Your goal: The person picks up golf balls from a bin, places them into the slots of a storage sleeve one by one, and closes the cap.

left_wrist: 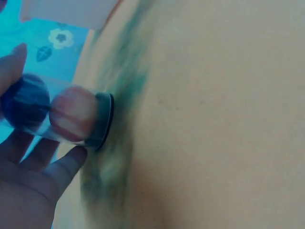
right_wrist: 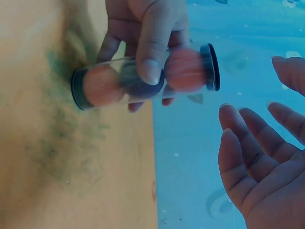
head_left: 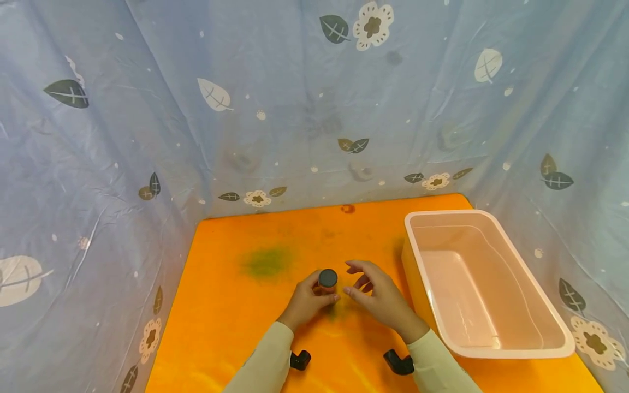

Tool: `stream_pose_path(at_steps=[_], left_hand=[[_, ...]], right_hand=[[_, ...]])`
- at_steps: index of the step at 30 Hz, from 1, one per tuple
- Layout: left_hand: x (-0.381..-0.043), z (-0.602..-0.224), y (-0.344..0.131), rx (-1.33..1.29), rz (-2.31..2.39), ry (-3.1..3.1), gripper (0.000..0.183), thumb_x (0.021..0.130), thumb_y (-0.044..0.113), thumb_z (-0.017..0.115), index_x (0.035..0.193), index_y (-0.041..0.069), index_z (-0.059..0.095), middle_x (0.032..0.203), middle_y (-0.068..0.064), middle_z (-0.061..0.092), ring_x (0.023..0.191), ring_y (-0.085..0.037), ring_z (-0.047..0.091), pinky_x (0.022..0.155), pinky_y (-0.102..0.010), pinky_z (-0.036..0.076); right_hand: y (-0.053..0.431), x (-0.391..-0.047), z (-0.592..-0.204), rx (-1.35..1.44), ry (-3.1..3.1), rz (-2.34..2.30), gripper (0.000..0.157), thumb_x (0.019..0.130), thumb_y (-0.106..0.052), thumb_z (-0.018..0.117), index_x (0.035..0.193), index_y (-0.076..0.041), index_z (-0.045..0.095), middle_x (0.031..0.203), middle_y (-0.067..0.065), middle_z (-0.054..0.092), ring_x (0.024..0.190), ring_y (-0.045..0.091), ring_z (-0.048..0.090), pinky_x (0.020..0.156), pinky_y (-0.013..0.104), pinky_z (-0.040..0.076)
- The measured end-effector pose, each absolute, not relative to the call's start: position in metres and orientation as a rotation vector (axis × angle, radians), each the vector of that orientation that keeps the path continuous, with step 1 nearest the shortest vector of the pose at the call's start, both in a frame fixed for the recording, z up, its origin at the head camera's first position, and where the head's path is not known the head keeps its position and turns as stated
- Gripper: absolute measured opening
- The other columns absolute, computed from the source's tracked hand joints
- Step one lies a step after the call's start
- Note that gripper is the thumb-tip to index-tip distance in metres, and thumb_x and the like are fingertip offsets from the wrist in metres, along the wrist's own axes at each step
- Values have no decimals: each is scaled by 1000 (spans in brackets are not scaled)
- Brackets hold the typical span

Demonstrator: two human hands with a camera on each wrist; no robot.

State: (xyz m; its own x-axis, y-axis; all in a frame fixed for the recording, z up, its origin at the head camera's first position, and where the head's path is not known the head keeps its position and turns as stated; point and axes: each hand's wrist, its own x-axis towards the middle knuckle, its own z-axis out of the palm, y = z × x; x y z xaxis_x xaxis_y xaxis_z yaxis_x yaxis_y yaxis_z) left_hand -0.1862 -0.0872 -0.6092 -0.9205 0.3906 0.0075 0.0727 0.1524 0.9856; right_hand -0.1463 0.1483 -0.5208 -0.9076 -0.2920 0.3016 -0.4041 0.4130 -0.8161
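Note:
A clear tube (right_wrist: 114, 88) with dark caps at both ends holds two reddish balls and one dark ball between them. Upright over the orange table (head_left: 236, 322), it shows mostly its dark top cap (head_left: 327, 278) in the head view. My left hand (head_left: 306, 301) grips it round the middle, with the thumb across its side in the right wrist view. Whether the lower cap touches the table, I cannot tell. Just to the right, my right hand (head_left: 380, 297) is apart from the tube, its fingers loosely bent and holding nothing.
A pale pink plastic tub (head_left: 422, 273) stands on the right side of the table. Blue curtains (head_left: 295, 109) with leaf and flower prints enclose the back and both sides. A green smudge (head_left: 267, 262) marks the tabletop left of the hands.

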Motion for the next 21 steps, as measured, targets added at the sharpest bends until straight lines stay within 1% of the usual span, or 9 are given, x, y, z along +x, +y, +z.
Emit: stream_pose_path(at_steps=[3,5,7,9,11,13,17,19,21], left_hand=[[-186,-611,-89,456,1825,2174,34,96,19,88,124,27,70,108,-3,69,112,-22,71,90,-37,61],[-185,-612,-91,467,1809,2184,36,96,20,89,127,26,69,110,-4,69,110,-22,72,91,-38,61],[-184,-613,-93,474,1809,2184,47,96,21,89,138,24,66,118,-4,70,113,-23,71,95,-43,59],[-182,-612,-95,470,1820,2203,58,98,22,88,149,24,61,125,-4,69,116,-23,69,100,-46,56],[-180,-609,-97,456,1872,2217,63,100,23,85,156,23,55,134,-4,65,121,-24,66,103,-48,54],[-179,-602,-98,436,1944,2252,58,104,24,80,157,24,55,138,-4,64,124,-25,64,105,-46,53],[-179,-588,-98,479,2074,2329,40,110,21,72,149,22,63,136,-12,67,121,-27,65,101,-38,55],[-179,-583,-98,512,2100,2364,33,111,19,70,144,20,68,132,-11,71,117,-27,68,98,-37,56],[-180,-582,-98,535,2099,2392,27,111,19,70,137,18,73,128,-8,73,115,-26,70,96,-39,57]], right_hand=[[146,-147,-522,622,-2559,1531,54,100,-13,84,150,-12,62,129,1,67,93,12,66,83,51,60],[145,-147,-523,612,-2567,1542,53,101,-14,83,149,-12,62,129,1,67,93,12,67,83,51,60],[144,-147,-523,595,-2569,1552,51,101,-15,83,148,-13,63,128,0,67,93,13,67,83,50,60],[144,-148,-525,579,-2564,1564,49,102,-15,82,147,-13,64,128,0,67,93,13,66,83,47,59],[143,-150,-526,558,-2550,1587,45,102,-16,81,145,-14,66,129,3,67,94,15,66,84,44,59],[141,-152,-528,537,-2529,1626,40,103,-15,80,142,-15,69,130,7,67,95,18,67,84,41,58],[134,-159,-534,496,-2481,1691,30,103,-14,80,133,-14,75,128,12,69,98,23,67,83,39,59],[129,-164,-538,474,-2468,1718,26,103,-14,80,129,-12,77,125,12,69,100,25,67,83,37,59],[123,-168,-544,449,-2464,1742,21,103,-16,79,124,-13,79,121,8,70,101,24,66,84,37,58]])
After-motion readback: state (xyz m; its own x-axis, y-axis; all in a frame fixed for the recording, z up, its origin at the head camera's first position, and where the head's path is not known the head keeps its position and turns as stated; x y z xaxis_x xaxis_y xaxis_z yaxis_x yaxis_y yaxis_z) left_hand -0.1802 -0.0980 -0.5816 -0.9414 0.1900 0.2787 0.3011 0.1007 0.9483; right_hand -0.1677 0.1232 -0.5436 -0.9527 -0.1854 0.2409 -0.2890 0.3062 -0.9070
